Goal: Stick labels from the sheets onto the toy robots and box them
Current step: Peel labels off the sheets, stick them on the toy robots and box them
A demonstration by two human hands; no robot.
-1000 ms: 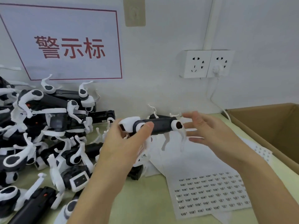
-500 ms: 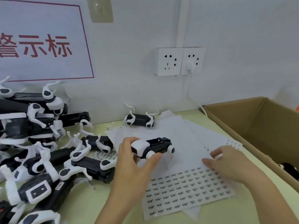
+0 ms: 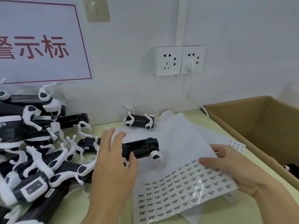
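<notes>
Left hand (image 3: 113, 159) reached in from 6 o'clock, fingers and thumb wrapped on robot (image 3: 140, 148) over label sheet (image 3: 182, 183), right hand (image 3: 229, 167) at 3 o'clock of robot, fingers flat on sheet, thumb beneath its edge.

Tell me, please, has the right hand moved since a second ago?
Yes. The right hand has come down from beside the raised toy robot onto the label sheet, nearer the cardboard box.

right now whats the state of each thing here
toy robot: belly up on the sheets, gripped by left hand
right hand: fingers on label sheet, pinching its edge
label sheet: partly used, top rows bare
cardboard box: open
right wall socket: plug in
left wall socket: free
</notes>
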